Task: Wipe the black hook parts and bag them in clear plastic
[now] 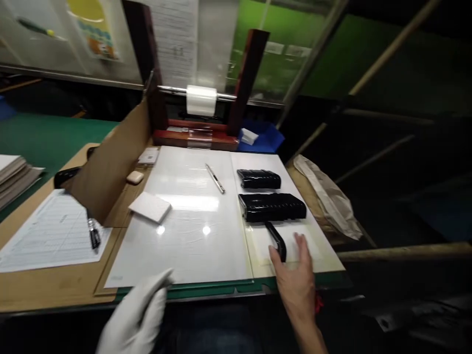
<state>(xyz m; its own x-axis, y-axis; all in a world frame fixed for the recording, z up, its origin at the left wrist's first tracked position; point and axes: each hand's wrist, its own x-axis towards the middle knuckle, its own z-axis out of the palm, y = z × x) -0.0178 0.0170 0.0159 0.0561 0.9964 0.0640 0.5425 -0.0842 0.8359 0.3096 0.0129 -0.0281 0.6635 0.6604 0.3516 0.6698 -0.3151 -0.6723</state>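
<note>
Black piece [279, 241] beside our right hand [297, 280], fingers spread, contact unclear; our gloved left hand [136, 312], fingers loosely parted, cropped at bottom. Black packs [273, 207] beyond; cardboard [114, 162] partly hides dark item [66, 176].

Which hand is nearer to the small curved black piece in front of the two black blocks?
Right. The right hand is at the curved black piece, thumb beside its near end; contact is unclear. The gloved left hand is well off to its left.

Head-worn view, facing forward and down, white worktop [199, 258] close below
</note>
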